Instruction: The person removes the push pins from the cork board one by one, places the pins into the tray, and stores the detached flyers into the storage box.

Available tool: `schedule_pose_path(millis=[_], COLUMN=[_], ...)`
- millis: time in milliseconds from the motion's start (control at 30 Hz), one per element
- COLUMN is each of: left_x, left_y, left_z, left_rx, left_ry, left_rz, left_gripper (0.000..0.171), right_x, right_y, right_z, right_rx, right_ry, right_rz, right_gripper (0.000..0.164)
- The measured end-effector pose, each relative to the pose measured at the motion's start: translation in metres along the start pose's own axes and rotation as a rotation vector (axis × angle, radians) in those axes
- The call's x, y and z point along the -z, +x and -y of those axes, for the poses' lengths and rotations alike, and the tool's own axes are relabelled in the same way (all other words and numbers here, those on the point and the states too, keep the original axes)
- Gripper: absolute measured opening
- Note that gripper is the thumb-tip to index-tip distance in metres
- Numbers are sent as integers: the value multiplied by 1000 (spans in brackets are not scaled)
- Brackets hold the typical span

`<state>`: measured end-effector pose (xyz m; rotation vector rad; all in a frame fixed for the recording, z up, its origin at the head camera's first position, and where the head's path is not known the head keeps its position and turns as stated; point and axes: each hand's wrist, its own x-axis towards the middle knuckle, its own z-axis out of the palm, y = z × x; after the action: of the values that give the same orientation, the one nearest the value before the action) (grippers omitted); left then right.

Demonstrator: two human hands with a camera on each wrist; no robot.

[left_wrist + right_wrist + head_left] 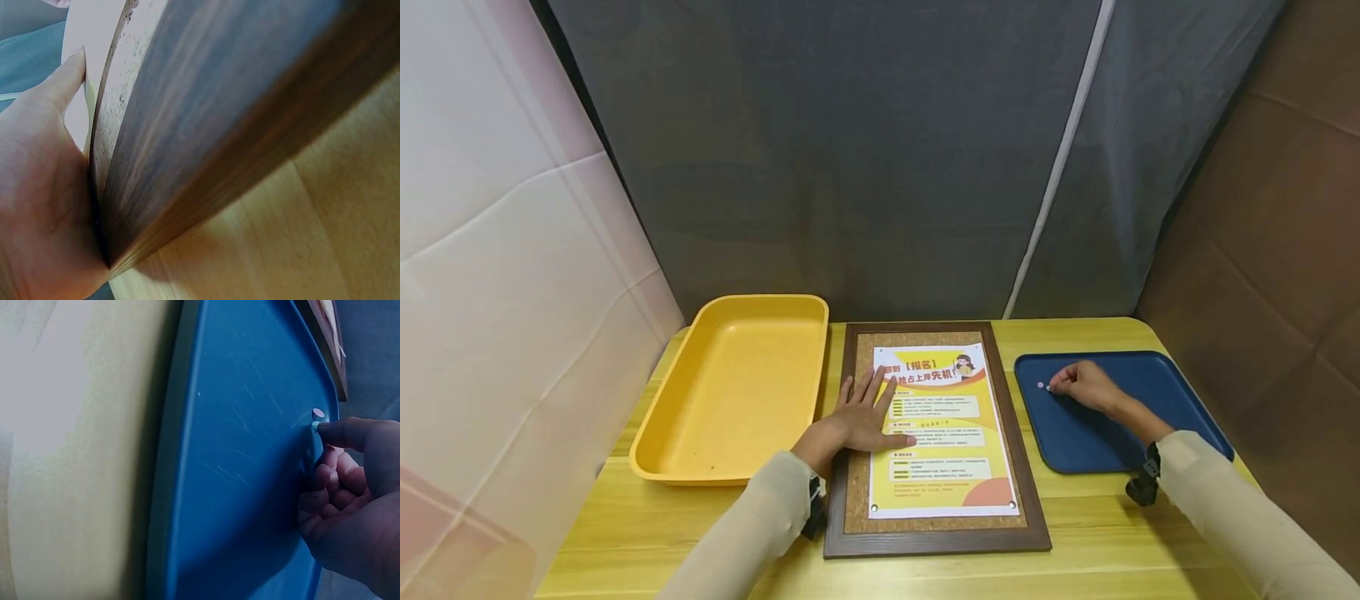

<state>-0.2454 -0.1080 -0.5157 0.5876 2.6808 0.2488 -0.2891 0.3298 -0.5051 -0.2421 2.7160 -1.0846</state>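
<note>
My left hand (853,421) lies spread on the left side of a yellow and white printed poster (951,454). The poster lies on a brown-framed corkboard (936,545), with a pushpin (875,507) at its lower left corner and another at its lower right. At the blue tray (1112,454), the fingers of my right hand (1086,386) are curled over its left part. Thumb and fingertips pinch a small whitish thumbtack (315,426). Right beside it, a pinkish thumbtack (317,413) lies on the tray. In the left wrist view my palm (44,169) rests against the frame's edge.
A yellow tray (730,392) stands to the left of the corkboard on the wooden table (1105,533). Grey cloth (850,167) hangs behind the table. A white sheet (512,292) closes the left side and a brown one (1270,250) the right.
</note>
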Motion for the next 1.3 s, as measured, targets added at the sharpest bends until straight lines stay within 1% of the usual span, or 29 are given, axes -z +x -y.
schedule_pose_path(millis=[233, 367, 400, 633, 833, 1000, 1300], left_x=[1, 1, 1, 6, 2, 0, -1], left_y=[0, -1, -1, -5, -1, 2, 3], left_z=[0, -1, -1, -4, -1, 1, 2], left_rx=[-7, -5, -1, -8, -1, 7, 4], left_ry=[12, 9, 18, 8, 12, 7, 21], left_rz=[8, 6, 15, 1, 7, -2, 7], left_gripper=[121, 120, 118, 119, 119, 119, 119], right_x=[-1, 1, 2, 4, 6, 7, 3], right_y=[0, -3, -3, -6, -6, -7, -13], right_z=[0, 1, 1, 0, 1, 6, 20], right_rx=[-9, -19, -21, -14, -14, 14, 76], right_ry=[-5, -5, -4, -12, -3, -5, -21], right_rz=[-5, -6, -8, -30, -45, -36, 17], right_gripper=[15, 15, 14, 15, 14, 14, 14])
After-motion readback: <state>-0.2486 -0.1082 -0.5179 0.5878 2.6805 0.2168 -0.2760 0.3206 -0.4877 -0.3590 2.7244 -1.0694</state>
